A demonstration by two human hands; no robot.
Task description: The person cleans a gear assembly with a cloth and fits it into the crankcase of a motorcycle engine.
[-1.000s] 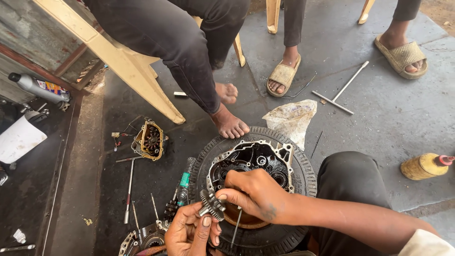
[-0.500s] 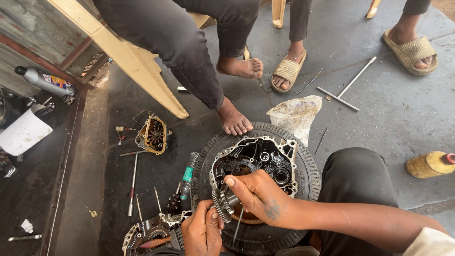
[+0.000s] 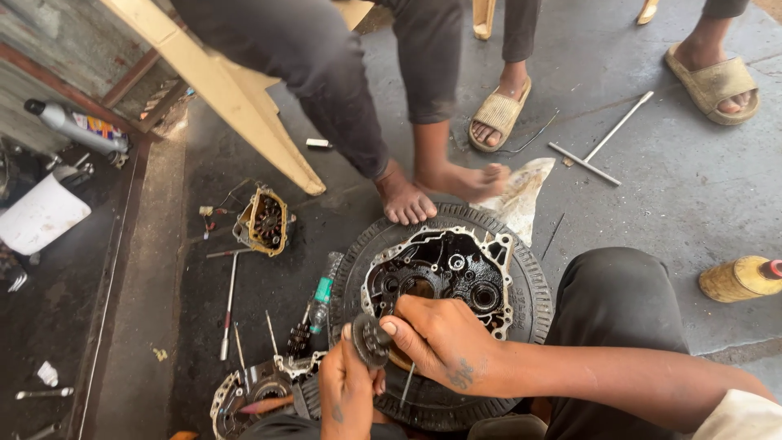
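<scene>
Left hand: the left hand (image 3: 346, 397) rose from the bottom edge, fingers curled shut around the small dark steel gear cluster on its shaft (image 3: 371, 340), thumb across its near face.
Gear cluster: it sat between the two hands, just above the near rim of the open grey aluminium engine case half (image 3: 442, 275), which rested inside the black ribbed rubber tyre (image 3: 533, 277).
Right hand: the right hand (image 3: 440, 338) lay just right of the left, touching it, fingertips pinched on the same gear cluster; both hands were clamped on that one part.
Doing it well: by my judgement, the left hand should have steadied the shaft while the right turned the gears until the teeth meshed, seating without force.
Pointing: the gear faces looked toward the camera and slightly left; the shaft's long axis seemed to run down and away into the case, though its lower end was hidden.
Beyond the right hand: a yellow plastic bottle (image 3: 740, 279) stood well apart.
</scene>
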